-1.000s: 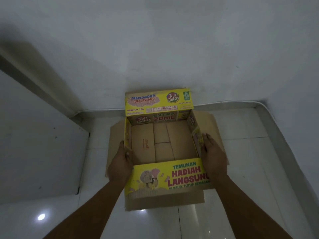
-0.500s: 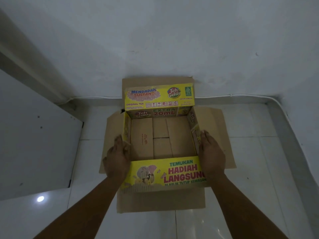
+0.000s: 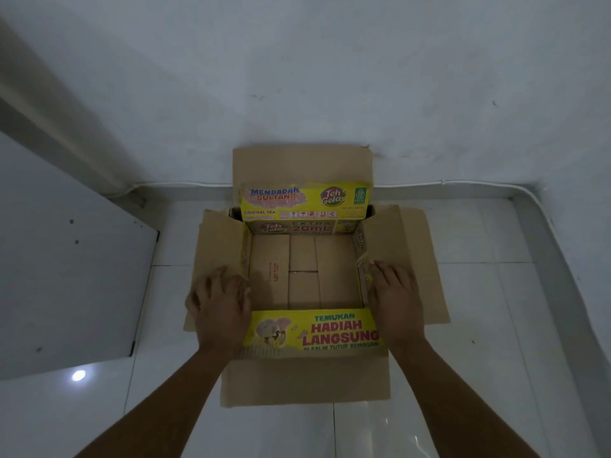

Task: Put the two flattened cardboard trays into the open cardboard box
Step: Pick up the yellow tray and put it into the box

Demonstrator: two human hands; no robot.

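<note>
An open brown cardboard box (image 3: 304, 381) sits on the white tiled floor against the wall, its four flaps spread outward. A yellow printed tray (image 3: 330, 328) with "Teh Gelas" lettering lies inside it, its walls lining the box and its plain brown bottom showing. I cannot tell whether a second tray lies under it. My left hand (image 3: 220, 305) lies palm down on the box's left flap, fingers apart, beside the tray's left wall. My right hand (image 3: 395, 299) lies palm down on the right flap, fingertips touching the tray's right wall.
The white wall (image 3: 297, 77) stands right behind the box, with a thin cable (image 3: 463, 183) along its foot. A white panel (image 3: 66, 276) stands at the left. A raised ledge (image 3: 562, 259) borders the floor tiles on the right.
My hands have left the tray's side walls and now rest flat on the side flaps, which have spread wider. The view has tilted so more of the far flap shows.
</note>
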